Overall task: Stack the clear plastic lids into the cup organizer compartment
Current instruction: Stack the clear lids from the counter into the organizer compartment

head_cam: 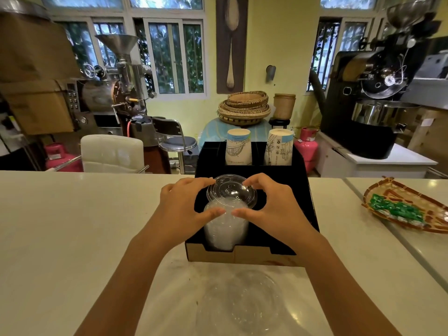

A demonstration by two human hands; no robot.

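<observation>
A black cardboard cup organizer stands on the white counter in front of me. A tall stack of clear plastic lids lies in its front left compartment, with the topmost lid tilted toward me. My left hand grips the stack from the left, thumb on its front and fingers on the top lid's rim. My right hand grips it from the right the same way. Near the counter's front edge lie more clear lids, loose and blurred.
Two printed paper cup stacks stand in the organizer's back compartments. A woven tray with green wrapped sweets sits at the right. Behind the counter are a white chair, a stool and coffee roasters.
</observation>
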